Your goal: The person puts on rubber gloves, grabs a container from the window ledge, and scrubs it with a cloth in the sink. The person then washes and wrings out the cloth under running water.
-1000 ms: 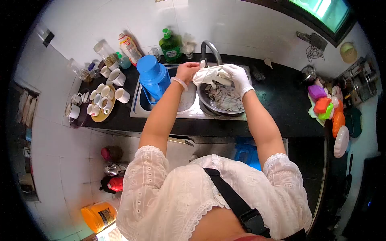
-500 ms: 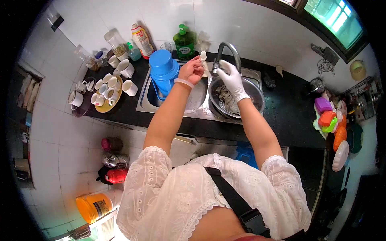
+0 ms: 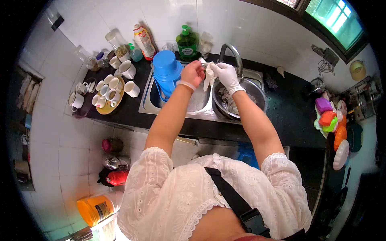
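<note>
A loose white glove hangs over the sink between my hands. My bare left hand, with a pale bracelet at the wrist, is curled at the glove's upper left edge. Wearing a white glove, my right hand pinches the loose glove from the other side. Below my right hand, a metal basin holds wet greyish cloth. The curved faucet stands just behind that hand. To the left of my left hand, a blue jug-like container stands in the left sink bowl.
Cups stand on and around a yellow plate at the left. Behind the sink are a green pump bottle and a white-and-red bottle. Colourful containers sit at the right. An orange bucket is at lower left.
My right hand has moved from the faucet to the loose glove and taken hold of it. The glove now hangs lower, between both hands.
</note>
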Tool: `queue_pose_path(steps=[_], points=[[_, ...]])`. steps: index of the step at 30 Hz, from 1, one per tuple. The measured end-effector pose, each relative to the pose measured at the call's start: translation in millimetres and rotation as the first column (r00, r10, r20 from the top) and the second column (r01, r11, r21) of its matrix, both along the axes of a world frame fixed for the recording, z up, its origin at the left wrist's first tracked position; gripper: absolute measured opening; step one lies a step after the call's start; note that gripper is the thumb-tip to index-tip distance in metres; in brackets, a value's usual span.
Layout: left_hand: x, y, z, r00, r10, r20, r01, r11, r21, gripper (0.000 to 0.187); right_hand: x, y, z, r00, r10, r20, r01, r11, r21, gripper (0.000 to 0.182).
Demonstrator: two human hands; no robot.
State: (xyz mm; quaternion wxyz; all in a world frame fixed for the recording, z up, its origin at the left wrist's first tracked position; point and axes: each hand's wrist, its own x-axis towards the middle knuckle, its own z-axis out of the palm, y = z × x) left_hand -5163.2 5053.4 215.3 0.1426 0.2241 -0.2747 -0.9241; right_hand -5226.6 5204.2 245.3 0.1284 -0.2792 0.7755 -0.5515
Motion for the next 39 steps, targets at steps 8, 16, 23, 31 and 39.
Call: queue_pose_path(steps=[8, 16, 23, 31, 39], points=[[21, 4, -11, 0.997, -0.06, 0.057, 0.077, 0.92, -0.385, 0.015, 2, -15, -5, 0.905, 0.169, 0.39, -0.036, 0.944, -0.327, 0.024], [18, -20, -21, 0.955, 0.261, -0.14, -0.238, 0.393, -0.888, 0.014, -7, -38, -16, 0.997, -0.057, 0.057, 0.058, 0.998, -0.02, 0.026], [18, 4, -22, 0.997, 0.004, 0.073, 0.073, 0.068, -0.995, 0.025, 13, -53, -17, 0.951, -0.142, -0.276, 0.159, 0.987, 0.04, 0.024], [-25, -42, -40, 0.821, -0.168, 0.545, 0.475, -0.327, -0.817, 0.021, 25, -38, -26, 1.0, 0.028, 0.013, -0.025, 0.983, -0.183, 0.022], [-30, -28, -15, 0.938, -0.188, -0.29, 0.167, 0.981, -0.098, 0.037, -1, -25, -25, 0.986, 0.168, -0.021, -0.169, 0.98, -0.102, 0.022]])
